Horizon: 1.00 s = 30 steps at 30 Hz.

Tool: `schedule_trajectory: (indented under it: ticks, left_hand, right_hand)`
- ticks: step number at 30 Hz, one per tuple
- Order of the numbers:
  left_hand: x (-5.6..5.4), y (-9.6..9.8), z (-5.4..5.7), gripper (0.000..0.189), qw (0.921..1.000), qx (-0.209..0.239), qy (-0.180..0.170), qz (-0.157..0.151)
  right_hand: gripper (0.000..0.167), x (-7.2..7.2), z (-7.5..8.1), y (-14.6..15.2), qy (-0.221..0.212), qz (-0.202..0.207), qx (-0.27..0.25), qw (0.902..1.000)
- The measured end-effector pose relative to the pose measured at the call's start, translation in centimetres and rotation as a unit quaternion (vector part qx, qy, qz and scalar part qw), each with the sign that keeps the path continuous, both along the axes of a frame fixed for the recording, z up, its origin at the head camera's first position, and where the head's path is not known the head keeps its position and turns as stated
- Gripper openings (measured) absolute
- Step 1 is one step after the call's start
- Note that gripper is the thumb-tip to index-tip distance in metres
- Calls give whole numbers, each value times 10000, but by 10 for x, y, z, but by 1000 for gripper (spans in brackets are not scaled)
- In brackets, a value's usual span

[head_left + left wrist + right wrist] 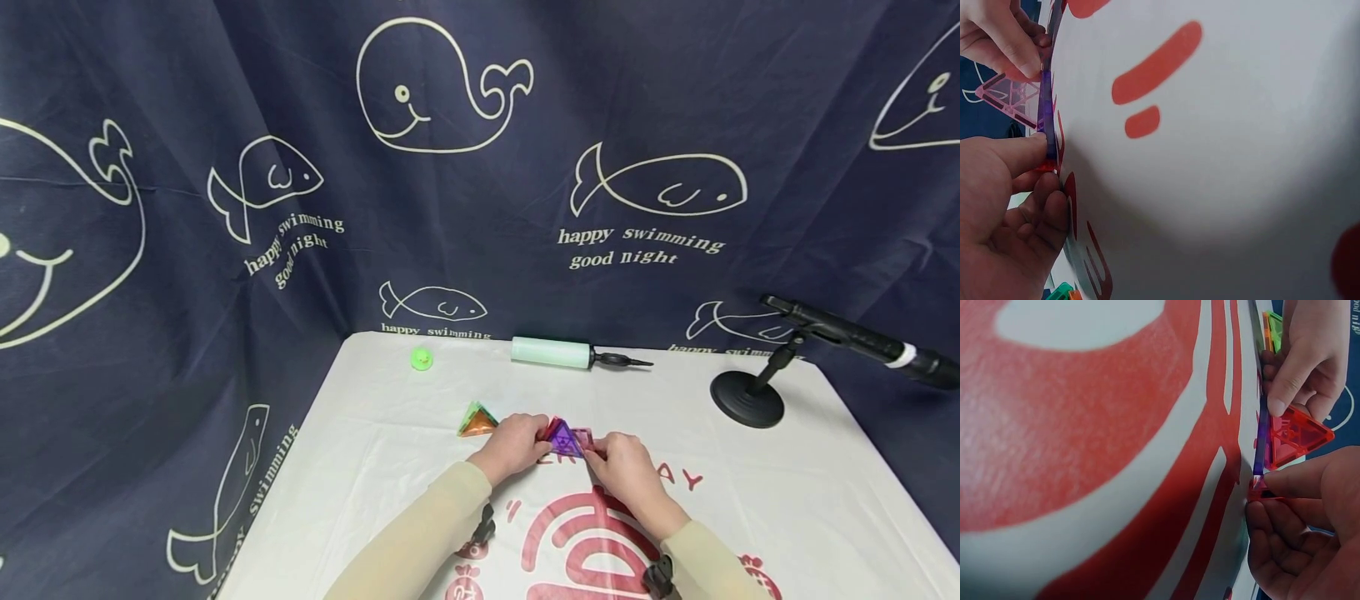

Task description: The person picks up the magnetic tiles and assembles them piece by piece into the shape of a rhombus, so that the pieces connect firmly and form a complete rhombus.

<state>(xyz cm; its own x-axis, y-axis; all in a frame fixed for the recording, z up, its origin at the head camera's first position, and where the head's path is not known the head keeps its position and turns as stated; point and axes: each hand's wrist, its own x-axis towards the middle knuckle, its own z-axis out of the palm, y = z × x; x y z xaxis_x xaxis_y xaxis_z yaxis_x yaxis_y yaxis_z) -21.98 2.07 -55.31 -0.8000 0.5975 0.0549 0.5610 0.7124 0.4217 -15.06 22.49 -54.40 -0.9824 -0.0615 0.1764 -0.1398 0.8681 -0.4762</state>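
Note:
Between the two hands stands a small cluster of translucent triangular magnetic tiles. A purple tile [564, 439] faces me, with a red tile [1299, 436] and a pink tile [1011, 99] leaning behind it. My left hand [513, 444] pinches the cluster's left side, thumb on the purple tile's edge. From the right, my right hand [627, 467] grips the cluster's lower corner between thumb and fingers. Fingers partly hide where the tiles meet. Just left of my left hand sits another group of tiles, with an orange tile [477, 426] in front and a green tile [472, 410] behind.
The white table cover [360, 467] carries red printing. At the back lie a small green toy [422, 359] and a pale green hand pump [552, 353] with a black nozzle. A black microphone [847, 325] on a round-based stand [747, 400] stands right. Dark blue curtains [465, 217] surround the table.

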Motion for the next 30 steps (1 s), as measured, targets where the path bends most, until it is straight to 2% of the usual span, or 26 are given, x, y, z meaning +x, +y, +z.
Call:
schedule_trajectory:
  ticks: [11,19,26,30]
  left_hand:
    - [-1,0,-2,34,9997,-104,148,-132]
    - [-2,2,-3,33,9996,-205,130,-150]
    - [0,3,0,31,9988,-333,248,-243]
    - [2,3,3,27,9974,-485,427,-316]
  right_hand:
    - [18,-4,-3,-5,-175,-138,-200,9996]
    - [14,-7,-1,-9,-291,-299,-198,9989]
    - [12,-8,-5,-11,73,-153,-69,9998]
    - [10,-7,-9,-12,320,-25,236,9992]
